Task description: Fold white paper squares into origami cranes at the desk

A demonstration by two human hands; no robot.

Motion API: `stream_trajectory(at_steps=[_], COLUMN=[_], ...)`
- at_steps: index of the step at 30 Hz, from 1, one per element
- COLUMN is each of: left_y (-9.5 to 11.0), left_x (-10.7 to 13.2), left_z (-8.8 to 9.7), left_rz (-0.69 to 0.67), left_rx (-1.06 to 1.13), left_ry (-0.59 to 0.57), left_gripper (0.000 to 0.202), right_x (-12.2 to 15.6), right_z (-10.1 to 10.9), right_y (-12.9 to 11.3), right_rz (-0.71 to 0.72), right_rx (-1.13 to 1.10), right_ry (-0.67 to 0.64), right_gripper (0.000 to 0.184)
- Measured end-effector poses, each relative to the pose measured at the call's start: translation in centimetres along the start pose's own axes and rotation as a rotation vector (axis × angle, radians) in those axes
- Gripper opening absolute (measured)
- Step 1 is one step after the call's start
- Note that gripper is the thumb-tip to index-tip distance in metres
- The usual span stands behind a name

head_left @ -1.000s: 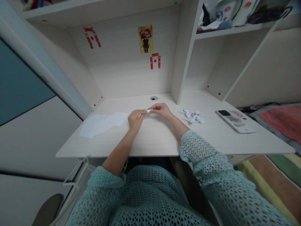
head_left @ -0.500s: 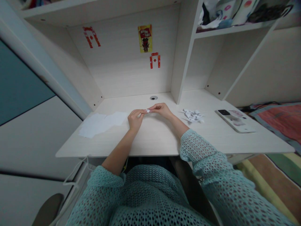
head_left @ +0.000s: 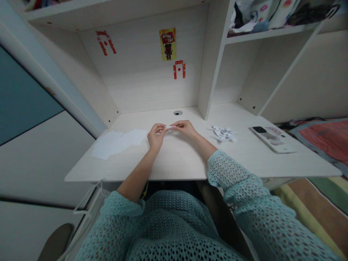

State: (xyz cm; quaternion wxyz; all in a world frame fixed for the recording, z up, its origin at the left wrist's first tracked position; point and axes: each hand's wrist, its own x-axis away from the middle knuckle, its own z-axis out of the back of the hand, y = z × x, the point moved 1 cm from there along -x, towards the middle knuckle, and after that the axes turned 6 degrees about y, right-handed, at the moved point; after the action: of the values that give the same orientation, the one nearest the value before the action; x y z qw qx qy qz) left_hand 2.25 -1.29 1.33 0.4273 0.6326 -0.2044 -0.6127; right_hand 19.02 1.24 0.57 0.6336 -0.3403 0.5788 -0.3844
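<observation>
Between my fingertips, just above the middle of the desk, is a small piece of white paper. My left hand pinches its left end with thumb and fingers. From the other side my right hand pinches the right end. Most of the piece is hidden by the fingers, so its exact shape cannot be made out. Left of my hands lie flat white paper sheets with uneven edges. To the right of my right hand sits a loose pile of small folded or torn paper pieces.
A phone lies on the right of the white desk. Behind my hands is a round cable hole near the back panel. A vertical divider rises at the back right. A white cable hangs at the left front.
Both hands have shifted their fingers slightly on the small piece of paper, and it now looks flatter and more stretched between them. The sheets and the pile have stayed put.
</observation>
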Motion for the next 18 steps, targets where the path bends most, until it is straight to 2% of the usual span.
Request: stream_trajectory(at_steps=[5, 10, 14, 18], left_y=[-0.9, -1.2, -1.1, -1.4], left_x=[-0.2, -0.2, 0.0, 0.0], left_z=[-0.3, -0.4, -0.1, 0.1], left_rz=[0.095, 0.193, 0.163, 0.089], left_rx=[0.093, 0.172, 0.042, -0.207], left_ry=[-0.012, -0.091, -0.166, -0.258], left_gripper=[0.026, 0.035, 0.04, 0.028], right_x=[0.0, -0.1, -0.2, -0.1], right_z=[0.0, 0.3, 0.6, 0.8], right_y=[0.1, 0.4, 0.8, 0.9], right_rz=[0.003, 0.023, -0.004, -0.04], right_rx=[0.032, 0.085, 0.141, 0.238], right_ry=[0.005, -0.012, -0.046, -0.061], right_gripper=[0.031, 0.029, 0.027, 0.026])
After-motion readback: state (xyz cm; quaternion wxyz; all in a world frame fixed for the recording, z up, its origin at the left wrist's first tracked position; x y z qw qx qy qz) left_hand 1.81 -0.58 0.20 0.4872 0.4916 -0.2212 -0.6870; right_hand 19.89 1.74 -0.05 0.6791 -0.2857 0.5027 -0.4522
